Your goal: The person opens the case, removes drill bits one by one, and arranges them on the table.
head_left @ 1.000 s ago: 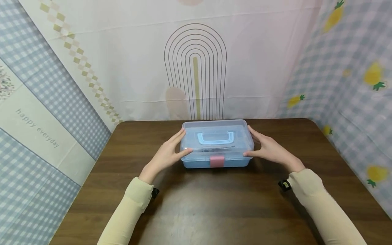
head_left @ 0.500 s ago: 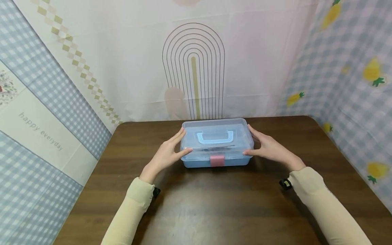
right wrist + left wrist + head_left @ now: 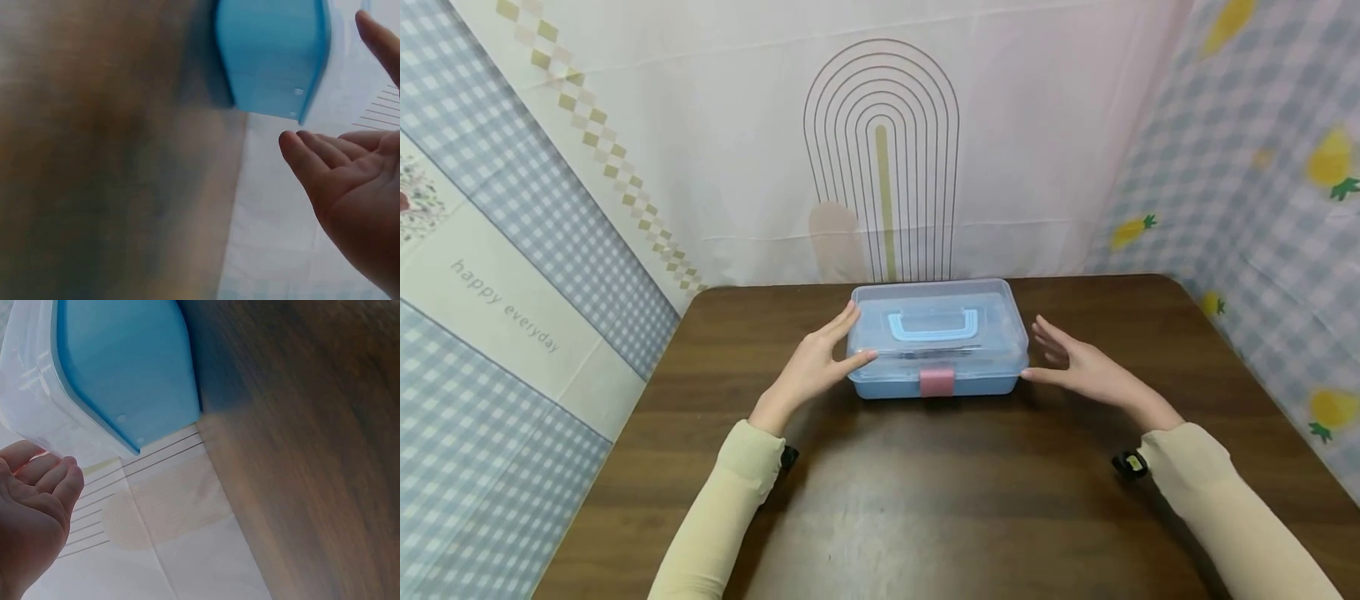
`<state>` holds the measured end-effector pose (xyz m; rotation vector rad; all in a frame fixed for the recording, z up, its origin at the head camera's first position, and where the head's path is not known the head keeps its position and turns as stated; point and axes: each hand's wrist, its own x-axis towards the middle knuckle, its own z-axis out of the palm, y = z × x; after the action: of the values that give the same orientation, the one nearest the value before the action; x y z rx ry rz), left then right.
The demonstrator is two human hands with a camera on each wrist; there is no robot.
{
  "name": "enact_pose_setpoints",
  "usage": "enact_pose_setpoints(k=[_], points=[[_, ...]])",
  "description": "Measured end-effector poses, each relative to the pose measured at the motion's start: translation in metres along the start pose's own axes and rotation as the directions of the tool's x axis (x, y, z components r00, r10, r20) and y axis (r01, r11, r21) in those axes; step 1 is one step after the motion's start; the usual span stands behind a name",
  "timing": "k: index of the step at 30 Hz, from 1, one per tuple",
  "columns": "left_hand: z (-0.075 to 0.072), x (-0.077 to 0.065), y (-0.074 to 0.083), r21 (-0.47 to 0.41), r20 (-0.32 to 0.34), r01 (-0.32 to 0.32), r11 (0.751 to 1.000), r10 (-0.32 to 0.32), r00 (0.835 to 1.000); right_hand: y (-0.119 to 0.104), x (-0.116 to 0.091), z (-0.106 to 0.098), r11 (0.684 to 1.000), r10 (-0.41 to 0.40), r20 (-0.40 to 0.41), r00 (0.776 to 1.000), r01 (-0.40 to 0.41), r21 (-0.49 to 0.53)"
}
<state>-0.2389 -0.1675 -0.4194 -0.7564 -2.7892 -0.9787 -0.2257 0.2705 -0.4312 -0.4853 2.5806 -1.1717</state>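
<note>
A lidded plastic storage box sits at the back of the table, with a light blue base and a see-through lid. Its blue carry handle lies flat on top, and a pink latch is fastened at the front. Thin dark items show faintly through the lid. My left hand spans the lid's left end, thumb at the front corner and fingers along the side; in the left wrist view its fingertips touch the lid. My right hand stands off the right end, fingers spread, thumb tip near the front right corner.
A dark brown wooden table carries the box close to its back edge. Behind hangs a white cloth with an arch print. Checked cloths enclose the sides. A black band is on the right wrist.
My right hand has come away from the box's right end and moved right. The left hand stays at the left end. The view has shifted slightly; the box stays put.
</note>
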Motion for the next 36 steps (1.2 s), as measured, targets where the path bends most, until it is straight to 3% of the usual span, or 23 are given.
enact_pose_setpoints(k=[4,10,15,30,36], points=[[-0.001,0.001,-0.002,0.010,-0.004,-0.005,1.000,0.005,1.000,0.005,-0.010,0.006,0.998,0.063,-0.006,0.998,-0.063,0.012],[-0.001,-0.001,-0.004,0.009,0.009,-0.008,1.000,0.008,1.000,0.002,-0.019,0.017,0.989,0.127,-0.010,0.992,-0.128,-0.077],[-0.001,0.000,-0.004,0.014,0.003,-0.018,1.000,0.018,1.000,-0.009,-0.020,0.027,0.988,0.120,0.025,0.992,-0.117,-0.100],[0.001,0.002,-0.006,0.027,0.006,-0.040,0.999,0.040,0.999,-0.026,-0.004,0.065,0.999,0.046,0.122,0.992,-0.046,0.000],[0.000,0.002,-0.008,0.021,0.000,-0.041,0.999,0.041,0.999,-0.028,0.009,0.075,0.991,0.006,0.195,0.981,-0.032,0.131]])
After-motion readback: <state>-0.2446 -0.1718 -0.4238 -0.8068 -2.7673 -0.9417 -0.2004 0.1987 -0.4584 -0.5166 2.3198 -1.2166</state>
